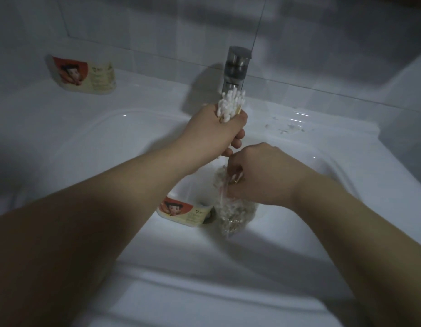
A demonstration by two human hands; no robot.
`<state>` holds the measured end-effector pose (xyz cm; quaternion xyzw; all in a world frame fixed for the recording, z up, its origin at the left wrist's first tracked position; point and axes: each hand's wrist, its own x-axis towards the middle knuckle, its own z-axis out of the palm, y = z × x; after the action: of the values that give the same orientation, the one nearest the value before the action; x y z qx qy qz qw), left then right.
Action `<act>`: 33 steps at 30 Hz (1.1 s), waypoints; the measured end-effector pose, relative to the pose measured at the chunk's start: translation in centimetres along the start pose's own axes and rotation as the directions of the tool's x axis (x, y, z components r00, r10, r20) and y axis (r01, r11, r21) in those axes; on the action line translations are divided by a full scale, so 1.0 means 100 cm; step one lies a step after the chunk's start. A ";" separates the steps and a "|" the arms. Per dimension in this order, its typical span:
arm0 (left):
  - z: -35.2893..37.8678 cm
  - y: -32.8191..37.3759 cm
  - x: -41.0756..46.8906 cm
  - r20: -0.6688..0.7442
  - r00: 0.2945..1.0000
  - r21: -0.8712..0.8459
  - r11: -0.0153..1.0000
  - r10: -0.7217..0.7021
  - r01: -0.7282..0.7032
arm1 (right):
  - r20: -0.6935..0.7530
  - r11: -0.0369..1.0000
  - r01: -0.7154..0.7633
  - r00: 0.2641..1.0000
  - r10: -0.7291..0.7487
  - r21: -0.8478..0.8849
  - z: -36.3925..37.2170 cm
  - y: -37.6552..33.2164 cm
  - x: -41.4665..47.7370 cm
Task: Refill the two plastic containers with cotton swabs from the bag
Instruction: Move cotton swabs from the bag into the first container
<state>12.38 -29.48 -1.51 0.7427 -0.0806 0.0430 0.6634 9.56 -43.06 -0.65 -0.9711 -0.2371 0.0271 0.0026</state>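
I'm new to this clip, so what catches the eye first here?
A left hand grips a bundle of cotton swabs upright in front of the faucet. Below, the right hand pinches the mouth of the bag in the sink basin, beside one labelled container.

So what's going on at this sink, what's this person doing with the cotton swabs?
A person is taking cotton swabs from a bag over the sink. The left hand grips a bundle of swabs upright in front of the faucet; the right hand pinches more at the mouth of the bag, which lies in the basin. One labelled container sits beside the bag, the other container on the counter at back left.
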 end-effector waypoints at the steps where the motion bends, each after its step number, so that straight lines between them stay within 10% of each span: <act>1: 0.000 0.000 0.000 0.005 1.000 0.005 1.000 0.002 -0.002 | 0.017 1.000 0.003 1.000 -0.004 0.028 -0.001 0.001 -0.001; 17: -0.002 0.000 -0.001 0.046 0.998 0.150 0.988 0.034 -0.040 | -0.166 0.988 0.015 0.986 0.011 0.152 -0.005 0.019 0.000; 33: -0.008 0.000 -0.005 0.213 0.974 0.708 0.675 0.077 -0.209 | -0.130 0.957 0.035 0.992 0.003 0.289 -0.015 0.027 -0.007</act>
<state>11.93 -28.64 -1.50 0.9365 -0.1698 0.0615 0.3007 10.28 -45.80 0.85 -0.9579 -0.2379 -0.0011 0.1606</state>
